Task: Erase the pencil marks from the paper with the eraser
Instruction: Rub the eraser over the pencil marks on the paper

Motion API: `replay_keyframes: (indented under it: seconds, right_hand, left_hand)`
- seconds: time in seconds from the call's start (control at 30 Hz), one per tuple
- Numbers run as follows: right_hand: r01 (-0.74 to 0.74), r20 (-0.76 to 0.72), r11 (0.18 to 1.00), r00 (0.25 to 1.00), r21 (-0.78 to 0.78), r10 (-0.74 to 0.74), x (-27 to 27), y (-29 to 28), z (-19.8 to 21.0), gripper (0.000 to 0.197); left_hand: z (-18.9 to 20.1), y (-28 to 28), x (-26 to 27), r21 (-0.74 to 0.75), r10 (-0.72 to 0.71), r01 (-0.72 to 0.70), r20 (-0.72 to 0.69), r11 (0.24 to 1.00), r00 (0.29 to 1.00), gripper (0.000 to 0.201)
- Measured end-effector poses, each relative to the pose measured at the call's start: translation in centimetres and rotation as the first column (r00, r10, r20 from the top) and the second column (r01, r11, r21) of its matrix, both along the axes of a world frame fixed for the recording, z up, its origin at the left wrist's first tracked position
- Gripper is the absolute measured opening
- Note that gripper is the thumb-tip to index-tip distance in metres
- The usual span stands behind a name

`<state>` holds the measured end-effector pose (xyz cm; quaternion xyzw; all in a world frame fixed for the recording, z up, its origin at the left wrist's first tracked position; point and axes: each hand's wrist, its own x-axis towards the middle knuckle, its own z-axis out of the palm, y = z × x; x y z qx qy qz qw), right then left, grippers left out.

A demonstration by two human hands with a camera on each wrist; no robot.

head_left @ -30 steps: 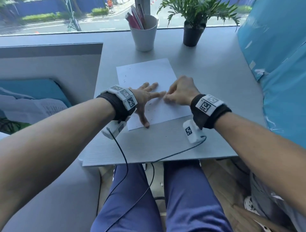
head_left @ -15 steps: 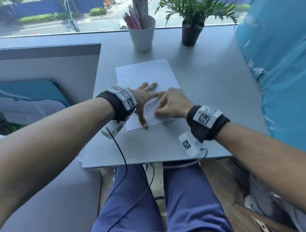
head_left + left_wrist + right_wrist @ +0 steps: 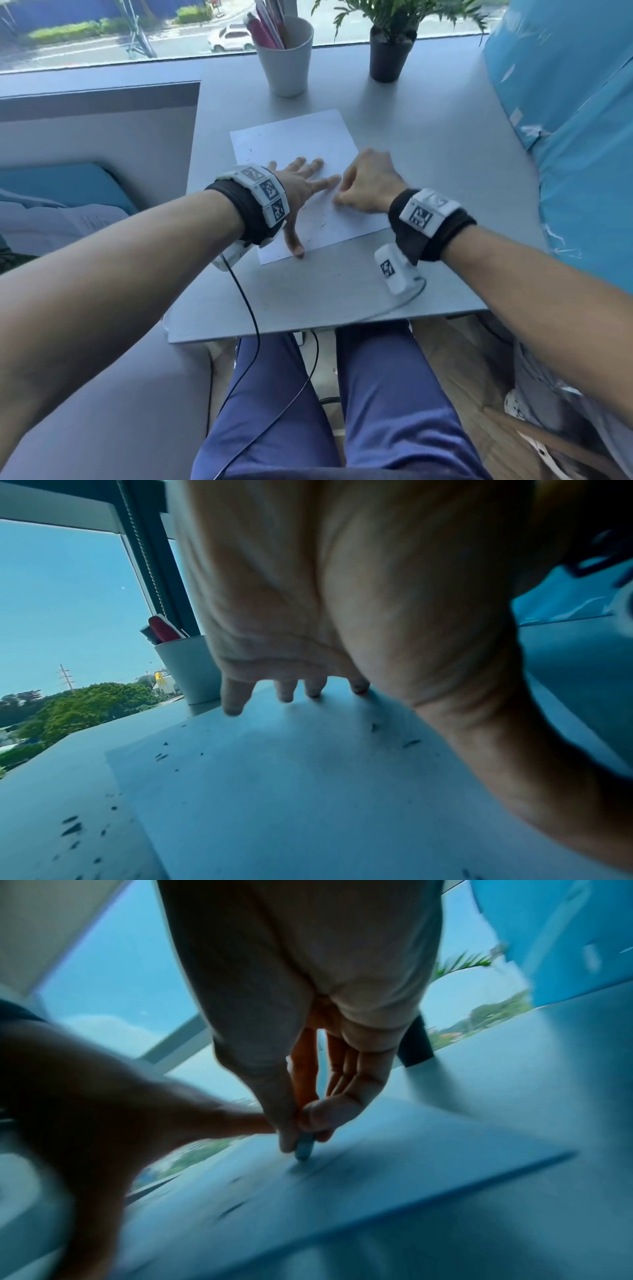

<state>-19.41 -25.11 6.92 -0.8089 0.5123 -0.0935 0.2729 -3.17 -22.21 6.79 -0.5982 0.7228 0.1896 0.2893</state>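
A white sheet of paper [image 3: 301,144] lies on the grey table [image 3: 428,164], with dark eraser crumbs and faint pencil marks [image 3: 320,224] near its front. My left hand [image 3: 303,190] lies flat on the paper with fingers spread, and its fingertips [image 3: 232,707] press the sheet. My right hand [image 3: 363,186] is on the paper's right part, fingers curled. In the right wrist view my right hand [image 3: 301,1134] pinches a small eraser [image 3: 304,1148] between thumb and fingers, its tip on the paper [image 3: 394,1150]. The eraser is hidden in the head view.
A white cup [image 3: 286,54] with pens stands at the back of the table, a potted plant [image 3: 390,51] to its right. A blue plastic-covered surface [image 3: 575,113] borders the table's right side. Eraser crumbs [image 3: 72,829] lie on the table left of the paper. Cables hang over the front edge.
My right hand moved toward me along the paper, then back away and rightward. The left hand stayed pressed on the sheet.
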Motion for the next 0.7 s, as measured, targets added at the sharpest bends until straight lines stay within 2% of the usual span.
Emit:
replay_keyframes:
  seconds: [0.07,0.1,0.13,0.2,0.27,0.37,0.4,0.43,0.53,0.57,0.7]
  right_hand:
    - [-0.181,-0.031,0.983,0.983,0.026,0.181,0.6,3.0,-0.3,0.01]
    - [-0.208,-0.044,0.977,0.977,0.044,0.21,0.4,3.1,-0.3,0.011]
    - [-0.163,-0.056,0.985,0.985,0.055,0.166,0.1,2.2,-0.1,0.012]
    - [0.013,-0.007,0.999,1.0,0.034,-0.013,-0.8,-0.7,0.4,0.012]
    - [0.057,0.018,0.998,0.998,0.0,-0.057,-0.9,-1.4,0.3,0.01]
    - [-0.159,-0.015,0.987,0.987,0.021,0.159,0.2,2.3,-0.4,0.008]
    - [-0.19,-0.028,0.981,0.981,0.041,0.192,0.0,2.5,-0.3,0.008]
    - [-0.166,-0.047,0.985,0.985,0.045,0.168,-0.4,1.6,-0.2,0.009]
    - [0.078,0.027,0.997,0.997,0.007,-0.079,-1.4,-1.9,0.2,0.011]
    - [0.081,0.026,0.997,0.996,-0.007,-0.081,-1.2,-1.6,0.0,0.01]
    - [-0.162,-0.011,0.986,0.987,0.042,0.162,-0.2,2.8,-0.7,0.005]
  left_hand:
    - [-0.3,-0.2,0.1,-0.036,-0.076,0.077,0.012,0.996,0.997,0.165]
    - [-0.4,-0.3,0.2,-0.041,-0.092,0.092,-0.002,0.995,0.996,0.165]
    - [-0.4,-0.3,0.2,-0.035,-0.097,0.096,-0.026,0.995,0.995,0.165]
    - [-0.4,-0.5,0.2,-0.021,-0.09,0.089,-0.062,0.996,0.994,0.166]
    - [-0.4,-0.5,0.1,-0.008,-0.08,0.08,-0.062,0.997,0.995,0.167]
    - [-0.5,-0.5,0.3,-0.016,-0.102,0.102,-0.038,0.995,0.994,0.166]
    - [-0.4,-0.4,0.3,-0.018,-0.109,0.108,-0.038,0.994,0.993,0.166]
    - [-0.3,-0.3,0.3,-0.015,-0.112,0.112,-0.037,0.994,0.993,0.165]
    - [0.0,-0.2,0.0,-0.019,-0.116,0.115,-0.034,0.993,0.993,0.164]
    - [0.0,-0.1,-0.1,-0.015,-0.111,0.11,-0.034,0.994,0.993,0.164]
    - [-0.3,-0.3,0.2,-0.014,-0.125,0.124,-0.006,0.992,0.992,0.164]
